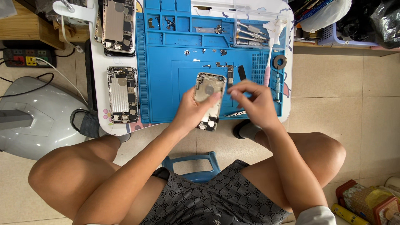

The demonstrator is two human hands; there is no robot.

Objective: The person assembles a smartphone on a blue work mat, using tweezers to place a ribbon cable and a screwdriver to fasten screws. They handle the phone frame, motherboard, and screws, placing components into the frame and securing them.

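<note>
An opened phone housing [209, 100] is held above the near edge of a blue repair mat [166, 83], gripped in the left hand [192, 109] with the thumb pressed across its face and the fingers closed on its left edge. The right hand [254, 102] is brought in from three o'clock, its fingertips [234, 92] pinched together just beside the housing's right edge; whether anything is caught between them cannot be told. A pair of tweezers [235, 113] is seen on the mat under that hand. At ten o'clock from the housing, a second stripped phone [122, 95] is laid on the white table [96, 75] beside the mat, and a third phone [118, 25] is placed at eleven o'clock near the table's far edge. At one o'clock, a clear tray of screwdriver bits [250, 35] is set on the mat, with a pink-handled brush [268, 62] and a dark roll of tape [279, 62] close by. A power strip [25, 56] with coloured sockets is seen on the floor at nine o'clock. At five o'clock, red and yellow packages [366, 200] are stacked on the tiled floor.
</note>
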